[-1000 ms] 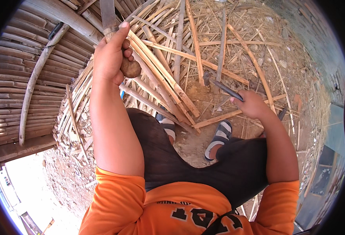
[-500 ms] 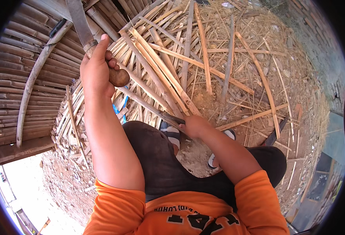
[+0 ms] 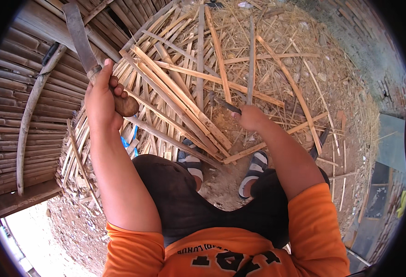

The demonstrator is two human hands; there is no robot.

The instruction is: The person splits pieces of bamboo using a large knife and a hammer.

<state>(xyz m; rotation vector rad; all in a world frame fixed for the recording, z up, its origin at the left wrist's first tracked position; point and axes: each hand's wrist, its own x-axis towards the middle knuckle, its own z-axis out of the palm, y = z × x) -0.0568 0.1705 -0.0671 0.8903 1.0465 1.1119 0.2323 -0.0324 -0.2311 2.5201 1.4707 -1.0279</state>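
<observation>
My left hand (image 3: 101, 101) is closed round the wooden handle of a machete (image 3: 80, 38), its broad blade pointing up and away at the far left. The handle's rounded end sticks out below my fingers. My right hand (image 3: 251, 118) grips a short dark-handled tool (image 3: 228, 106). Its far end looks like a small hammer head, but I cannot be sure. The tool is held above the straw-strewn ground, to the right of a pile of split wood strips (image 3: 184, 105). The strips' near ends come together just in front of my feet.
A bamboo-slat structure (image 3: 4, 124) with a curved pole (image 3: 30, 106) stands at the left. My sandalled feet (image 3: 253, 168) are on the dirt just beyond my knees. Loose strips and straw (image 3: 299, 87) are scattered to the right, below a brick wall (image 3: 373, 51).
My right hand has lifted off the near ends of the strips and moved right and away with the tool. My left hand and the machete have shifted slightly left and nearer in the picture.
</observation>
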